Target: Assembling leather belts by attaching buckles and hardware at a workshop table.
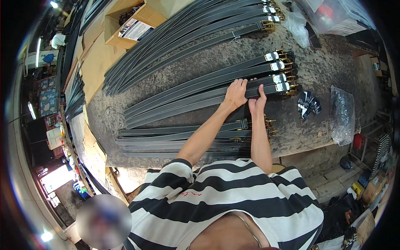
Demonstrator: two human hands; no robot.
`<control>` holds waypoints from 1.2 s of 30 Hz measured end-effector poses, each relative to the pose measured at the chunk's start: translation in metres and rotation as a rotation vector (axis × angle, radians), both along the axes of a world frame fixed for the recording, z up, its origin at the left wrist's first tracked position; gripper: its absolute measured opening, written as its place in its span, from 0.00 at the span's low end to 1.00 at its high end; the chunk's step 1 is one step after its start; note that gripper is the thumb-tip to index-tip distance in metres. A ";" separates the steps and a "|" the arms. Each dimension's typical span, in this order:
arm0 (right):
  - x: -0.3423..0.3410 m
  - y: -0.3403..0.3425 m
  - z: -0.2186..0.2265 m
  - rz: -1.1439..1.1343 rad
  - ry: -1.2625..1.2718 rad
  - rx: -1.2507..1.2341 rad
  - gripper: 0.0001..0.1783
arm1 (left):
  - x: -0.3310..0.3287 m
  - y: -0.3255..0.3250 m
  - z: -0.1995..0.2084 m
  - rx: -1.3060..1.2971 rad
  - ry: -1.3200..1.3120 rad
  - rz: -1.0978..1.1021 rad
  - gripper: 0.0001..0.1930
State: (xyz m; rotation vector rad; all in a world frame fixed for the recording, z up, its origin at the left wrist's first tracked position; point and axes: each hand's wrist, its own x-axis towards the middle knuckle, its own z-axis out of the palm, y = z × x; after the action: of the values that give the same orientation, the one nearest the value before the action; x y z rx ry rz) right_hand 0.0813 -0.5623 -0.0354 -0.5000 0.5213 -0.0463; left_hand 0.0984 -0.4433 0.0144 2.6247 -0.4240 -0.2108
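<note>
Left hand (236, 92): laid palm-down, fingers spread and flat, on the middle group of belts; it presses on them rather than closing round anything.
Right hand (257, 101): just beside the left hand, fingers curled over the near edge of the lowest strap in that group, thumb side up; whether it actually pinches the strap cannot be told.
Middle belts (200, 92): dark grey leather straps fanned side by side across the worktable, running from lower left to upper right, both hands on them near the buckle end.
Buckles and tags (282, 77): gold-coloured buckles with small white tags at the right ends of the middle belts, just right of the hands.
Far belts (187, 37): a larger fan of the same dark straps, well beyond the hands, buckles at the upper right.
Near belts (175, 139): a third set lying closest to the person, partly crossed by both forearms.
Worktable (321, 66): rough, mottled grey top bearing all three sets.
Small dark items (308, 104): a loose cluster right of the buckles, too small to identify.
Plastic bag (342, 114): clear, crumpled, at the table's right edge.
Cardboard box (131, 23): open, at the far left corner.
</note>
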 end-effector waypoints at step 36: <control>-0.038 -0.010 0.148 0.151 -0.008 -0.200 0.23 | -0.150 0.258 -0.059 -2.336 -0.361 1.096 0.29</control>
State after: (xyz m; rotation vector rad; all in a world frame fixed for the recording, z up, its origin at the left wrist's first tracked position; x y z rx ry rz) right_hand 0.0429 -0.5727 0.1122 -0.7329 0.4718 0.0446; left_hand -0.0515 -0.1852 -0.0446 0.2542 0.5162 0.6966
